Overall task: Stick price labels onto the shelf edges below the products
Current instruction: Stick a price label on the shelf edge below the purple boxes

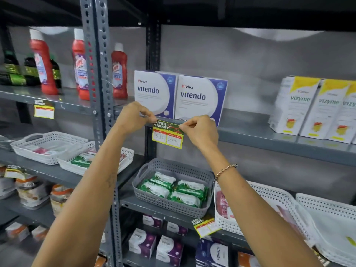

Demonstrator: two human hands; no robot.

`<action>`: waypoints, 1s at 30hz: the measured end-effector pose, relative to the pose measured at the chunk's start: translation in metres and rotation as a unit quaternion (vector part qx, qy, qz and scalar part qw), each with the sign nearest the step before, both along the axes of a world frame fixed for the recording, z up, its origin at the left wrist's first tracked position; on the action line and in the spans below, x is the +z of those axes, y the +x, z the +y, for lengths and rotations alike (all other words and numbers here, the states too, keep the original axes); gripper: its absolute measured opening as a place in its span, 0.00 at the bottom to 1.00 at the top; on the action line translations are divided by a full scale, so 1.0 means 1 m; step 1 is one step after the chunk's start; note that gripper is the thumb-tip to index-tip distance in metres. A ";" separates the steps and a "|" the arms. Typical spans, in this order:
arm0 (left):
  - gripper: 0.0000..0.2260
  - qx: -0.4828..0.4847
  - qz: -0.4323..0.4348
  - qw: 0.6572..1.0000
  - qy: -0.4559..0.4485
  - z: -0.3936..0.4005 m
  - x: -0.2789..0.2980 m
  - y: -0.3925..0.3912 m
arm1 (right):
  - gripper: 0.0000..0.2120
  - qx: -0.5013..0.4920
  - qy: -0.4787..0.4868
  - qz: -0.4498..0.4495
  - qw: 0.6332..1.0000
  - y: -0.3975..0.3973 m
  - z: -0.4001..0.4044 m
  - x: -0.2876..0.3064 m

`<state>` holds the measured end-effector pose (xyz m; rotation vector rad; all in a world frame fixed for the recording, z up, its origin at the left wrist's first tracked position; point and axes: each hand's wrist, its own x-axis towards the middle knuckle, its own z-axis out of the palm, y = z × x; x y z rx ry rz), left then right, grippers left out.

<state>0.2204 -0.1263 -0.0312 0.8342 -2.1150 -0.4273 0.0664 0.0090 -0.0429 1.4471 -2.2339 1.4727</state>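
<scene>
A yellow price label (167, 136) headed "SUPER MARKET", with handwritten 350 and 200, hangs at the grey shelf edge (250, 136) below two white and purple Vitendo boxes (198, 98). My left hand (134, 117) pinches the label's top left corner against the edge. My right hand (200, 130) pinches its top right corner. The label's top strip is partly hidden by my fingers.
Vizyme boxes (312, 108) stand at the right on the same shelf. Red bottles (119, 71) sit on the left bay, above another label (44, 111). Below are a grey basket (146, 189) of green packs, white baskets (285, 201) and a lower label (206, 225).
</scene>
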 end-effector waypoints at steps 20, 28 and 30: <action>0.03 0.017 -0.020 0.999 -0.028 -0.029 -0.013 -0.008 | 0.10 -0.030 0.020 0.047 0.998 0.001 -0.017 -0.003; 0.05 0.031 -0.007 0.999 -0.037 -0.029 -0.024 -0.008 | 0.09 -0.050 0.014 0.062 0.997 0.006 -0.024 -0.016; 0.05 0.032 -0.005 0.998 -0.044 -0.028 -0.023 -0.009 | 0.09 -0.050 0.013 0.063 0.997 0.005 -0.024 -0.014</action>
